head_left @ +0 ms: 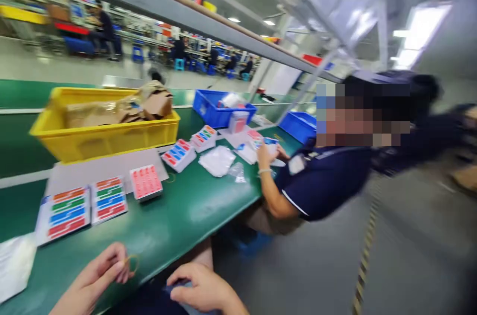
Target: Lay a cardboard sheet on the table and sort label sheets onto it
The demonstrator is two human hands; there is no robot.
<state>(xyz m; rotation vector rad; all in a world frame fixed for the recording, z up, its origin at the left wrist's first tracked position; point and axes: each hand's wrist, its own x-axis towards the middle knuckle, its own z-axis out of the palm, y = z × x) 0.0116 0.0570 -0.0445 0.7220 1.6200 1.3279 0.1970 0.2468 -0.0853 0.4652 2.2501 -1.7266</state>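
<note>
Over the front edge of the green table, my left hand [100,275] is closed, with a thin yellowish rubber band [136,264] pinched between thumb and fingers. My right hand [203,287] hovers above my lap, fingers curved, thumb and forefinger apart; nothing shows in its grasp. Beyond my left hand lie two flat stacks of printed cards, a left stack [69,213] and a right stack [109,198], with orange, green, blue and red bands. A thicker stack with pink-red print [146,182] stands beside them. At the left edge is a white packet [15,265].
A yellow bin [108,143] holding brown paper and plastic stands behind the cards. More card stacks [179,155] and white plastic bags [217,161] lie farther right. A co-worker [328,181] sits at the table's right, handling cards near blue bins [219,115]. A rail [208,14] crosses overhead.
</note>
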